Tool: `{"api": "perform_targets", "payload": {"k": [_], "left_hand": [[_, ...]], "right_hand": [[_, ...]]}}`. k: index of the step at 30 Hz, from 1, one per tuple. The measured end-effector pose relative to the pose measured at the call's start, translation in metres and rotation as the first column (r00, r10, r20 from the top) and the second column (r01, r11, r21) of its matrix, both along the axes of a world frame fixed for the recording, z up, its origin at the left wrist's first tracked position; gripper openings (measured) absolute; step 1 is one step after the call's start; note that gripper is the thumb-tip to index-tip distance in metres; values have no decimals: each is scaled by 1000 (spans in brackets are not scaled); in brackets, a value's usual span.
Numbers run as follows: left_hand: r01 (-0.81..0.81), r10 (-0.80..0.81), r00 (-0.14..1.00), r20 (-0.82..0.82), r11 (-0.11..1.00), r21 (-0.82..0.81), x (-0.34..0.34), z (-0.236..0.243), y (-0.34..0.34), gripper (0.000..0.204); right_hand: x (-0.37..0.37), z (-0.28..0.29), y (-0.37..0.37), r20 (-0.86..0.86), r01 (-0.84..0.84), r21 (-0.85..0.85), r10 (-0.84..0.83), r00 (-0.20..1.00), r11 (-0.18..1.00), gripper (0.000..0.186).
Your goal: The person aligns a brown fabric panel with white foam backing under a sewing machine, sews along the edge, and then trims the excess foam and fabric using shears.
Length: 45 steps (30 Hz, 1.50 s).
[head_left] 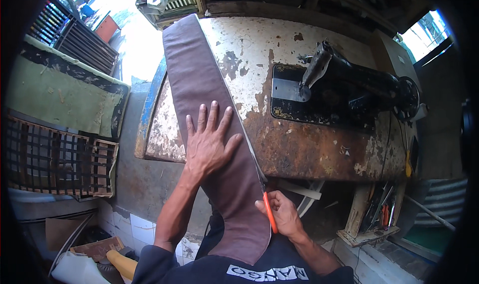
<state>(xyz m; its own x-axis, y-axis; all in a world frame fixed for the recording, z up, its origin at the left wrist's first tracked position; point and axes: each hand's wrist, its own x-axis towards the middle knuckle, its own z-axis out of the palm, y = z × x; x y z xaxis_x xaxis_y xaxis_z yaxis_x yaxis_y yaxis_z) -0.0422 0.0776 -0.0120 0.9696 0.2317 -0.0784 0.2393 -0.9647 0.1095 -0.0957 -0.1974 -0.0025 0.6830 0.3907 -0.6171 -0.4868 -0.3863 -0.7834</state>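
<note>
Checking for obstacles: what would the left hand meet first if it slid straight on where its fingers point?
The left hand would first slide over more brown material, then probably onto the worn tabletop; nothing appears to stand between.

Block lettering [268,273] in white crosses the dark shirt [199,270].

paint-worn table [309,152], grey floor [144,177], white tiles [142,223], green panel [65,97] at left, bright daylight [133,49] beyond

Whoever is working here wears a dark navy shirt [204,271], white block print [268,273] across it, short sleeves [153,262], forearms [176,204] bare.
</note>
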Motion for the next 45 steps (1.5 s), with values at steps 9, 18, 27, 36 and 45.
{"api": "perform_targets", "payload": {"k": [9,18,27,36,45], "left_hand": [[45,-45,995,85,999,-6,-20,1,-10,81],[41,-41,997,69,999,0,-22,-1,-12,80],[66,-66,997,49,998,-15,-35,4,-25,80],[75,-72,996,49,995,-66,-54,7,-40,80],[79,-70,995,77,990,-113,-70,7,-51,81]], "right_hand": [[0,-2,-4,14,-54,-27,55,998,998,56],[-1,-5,0,97,-106,-42,110,989,993,45],[-1,-6,1,64,26,61,-30,997,998,47],[-2,-6,0,44,35,48,-37,998,998,46],[1,-2,2,89,-22,-7,22,996,1000,47]]}}
